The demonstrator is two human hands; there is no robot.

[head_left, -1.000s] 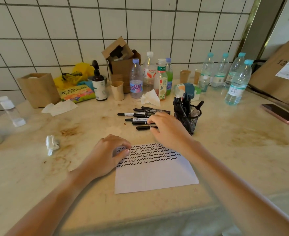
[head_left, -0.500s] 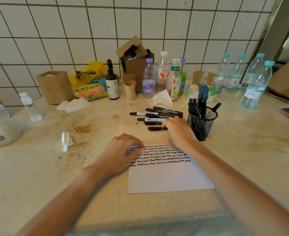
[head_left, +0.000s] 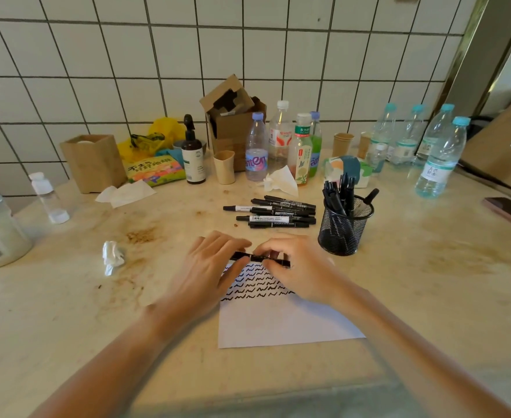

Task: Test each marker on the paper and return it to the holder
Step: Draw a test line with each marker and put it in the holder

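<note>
- The paper [head_left: 278, 321] lay nearest, its top rows already filled with black squiggles.
- Above it, both hands had come together: a second before, the right hand [head_left: 301, 271] reached into the pile; now it and the left hand [head_left: 210, 267] pinched one marker [head_left: 260, 257] level, probably to uncap it.
- Beyond lay five untested markers [head_left: 274, 212], with the mesh holder [head_left: 343, 229] just right.

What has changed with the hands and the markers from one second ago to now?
The right hand took one marker from the loose markers and brought it toward the person, above the paper. The left hand, which pressed on the paper before, now grips the marker's other end. The holder, the other markers and the paper stayed in place.
</note>
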